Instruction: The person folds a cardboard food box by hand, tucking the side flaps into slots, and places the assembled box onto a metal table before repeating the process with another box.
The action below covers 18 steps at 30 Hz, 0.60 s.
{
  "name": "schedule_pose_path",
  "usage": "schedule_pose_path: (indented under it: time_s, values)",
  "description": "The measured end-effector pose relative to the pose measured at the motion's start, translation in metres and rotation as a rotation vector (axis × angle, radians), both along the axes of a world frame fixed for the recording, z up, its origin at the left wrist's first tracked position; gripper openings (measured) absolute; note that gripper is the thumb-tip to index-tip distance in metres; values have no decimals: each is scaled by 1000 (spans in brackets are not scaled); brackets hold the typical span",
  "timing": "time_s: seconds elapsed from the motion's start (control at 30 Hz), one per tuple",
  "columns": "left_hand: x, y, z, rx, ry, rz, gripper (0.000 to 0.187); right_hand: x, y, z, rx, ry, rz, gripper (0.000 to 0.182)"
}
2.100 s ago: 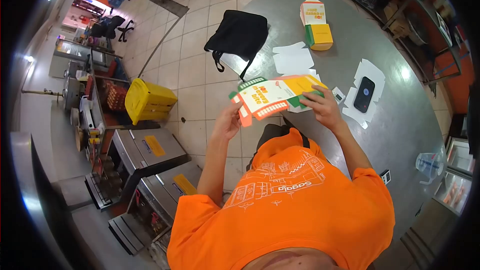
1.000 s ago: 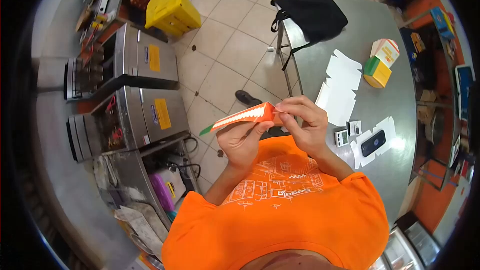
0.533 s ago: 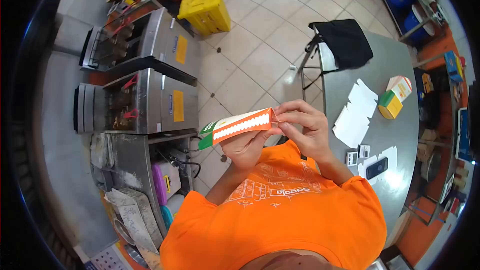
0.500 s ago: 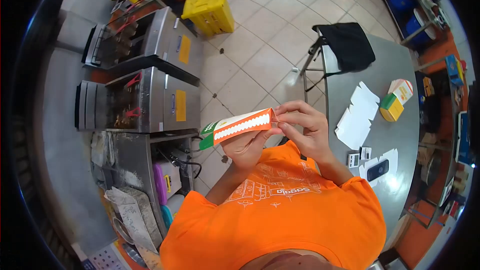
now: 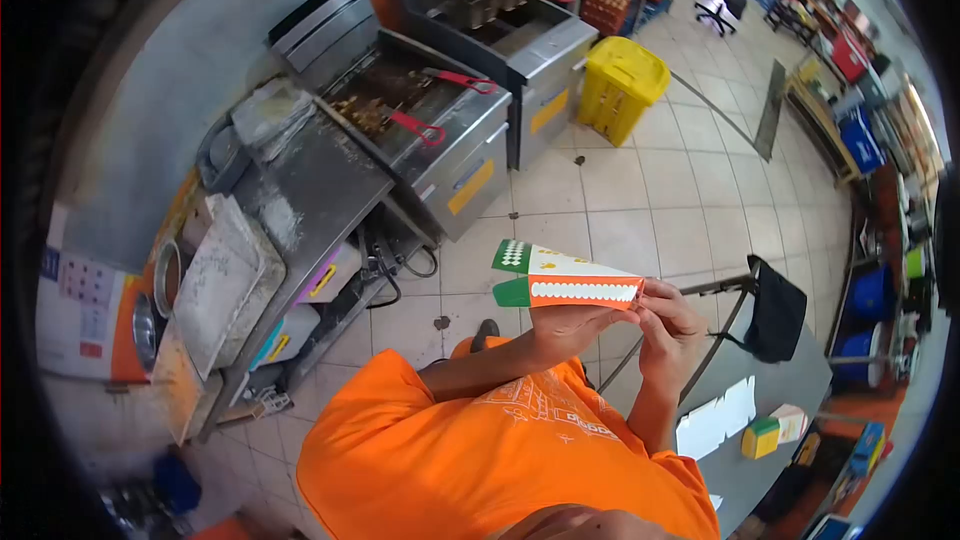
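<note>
A printed carton in green, white and orange (image 5: 585,290) is held up in front of the orange shirt. Its green flaps point left and its narrow orange end points right. My left hand (image 5: 568,332) supports it from below, its fingers mostly hidden behind the carton. At the orange end, the fingers of my right hand (image 5: 668,325) pinch the edge of the carton.
On the metal table (image 5: 745,480) at the lower right are a flat white cardboard sheet (image 5: 718,418), a folded carton (image 5: 762,437) and a black bag (image 5: 775,310). Fryers with red-handled baskets (image 5: 410,130) stand at the upper left, beside a yellow bin (image 5: 620,90). A steel counter (image 5: 330,180) holds a tray.
The view has swung left, bringing more of the fryers and counter into sight. The table has shifted to the lower right. Both hands still hold the carton, which now lies more level.
</note>
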<state>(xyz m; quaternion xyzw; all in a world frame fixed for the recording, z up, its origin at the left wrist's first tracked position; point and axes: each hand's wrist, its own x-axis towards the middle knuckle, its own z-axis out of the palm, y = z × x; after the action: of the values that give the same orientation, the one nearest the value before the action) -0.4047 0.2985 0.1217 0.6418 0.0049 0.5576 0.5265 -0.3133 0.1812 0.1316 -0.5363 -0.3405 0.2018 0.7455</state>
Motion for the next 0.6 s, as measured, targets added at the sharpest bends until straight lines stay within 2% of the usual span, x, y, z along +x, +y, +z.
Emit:
schedule_pose_path:
  time_s: [0.17,0.2,0.33,0.43,0.47,0.6]
  values:
    - [-38,35,-20,129,93,326,31,-34,57,-1,62,-35,34,17]
    - [-45,42,-22,131,94,330,37,-39,67,0,59,-79,49,18]
    - [-71,59,-30,129,170,307,41,-66,104,-1,17,-262,-47,20]
    - [-80,64,-36,74,131,279,47,-83,121,0,0,-243,-43,20]
    - [-83,66,-36,38,127,262,48,-87,126,-1,4,-228,-23,26]
    - [-93,68,-18,-242,147,169,43,-91,140,-16,-112,-738,-74,39]
